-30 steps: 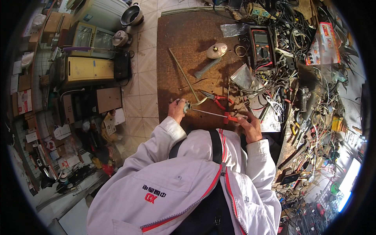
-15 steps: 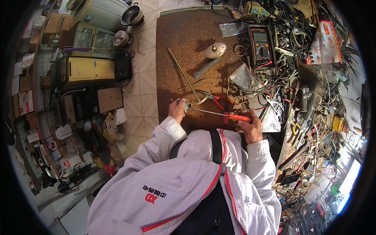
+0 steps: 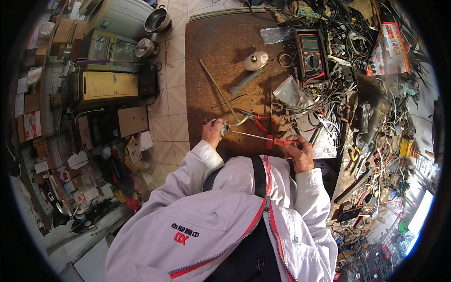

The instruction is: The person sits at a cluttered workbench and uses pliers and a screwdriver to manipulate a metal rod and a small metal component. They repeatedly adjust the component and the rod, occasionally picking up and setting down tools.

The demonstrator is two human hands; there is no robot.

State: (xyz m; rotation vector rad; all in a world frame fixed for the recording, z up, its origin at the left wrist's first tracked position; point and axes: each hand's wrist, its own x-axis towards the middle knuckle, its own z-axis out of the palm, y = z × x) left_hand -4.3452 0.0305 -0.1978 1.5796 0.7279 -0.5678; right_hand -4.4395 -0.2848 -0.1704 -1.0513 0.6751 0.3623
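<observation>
In my right hand (image 3: 300, 152) is a screwdriver (image 3: 282, 142) with a red handle, my fingers closed round the handle's end. Its long shaft points left, and the tip meets a small metallic part (image 3: 225, 128) pinched in my left hand (image 3: 213, 132). My fingers cover most of that part, so its kind does not show. A pale cord or tube (image 3: 218, 89) runs from near the part up across the brown work table (image 3: 211, 37). Just beyond the screwdriver lie red-handled pliers (image 3: 256, 121).
Farther back on the table are an oval metal piece with a brass knob (image 3: 255, 60), a ring (image 3: 284, 59) and a clear plastic bag (image 3: 291, 91). A multimeter (image 3: 312, 54) lies at the right, beside tangled cables and tools. To the left stands a yellow cabinet (image 3: 108, 84).
My right hand's fingers have shifted on the screwdriver handle, which looks turned. The left hand and the small part stay in nearly the same place.
</observation>
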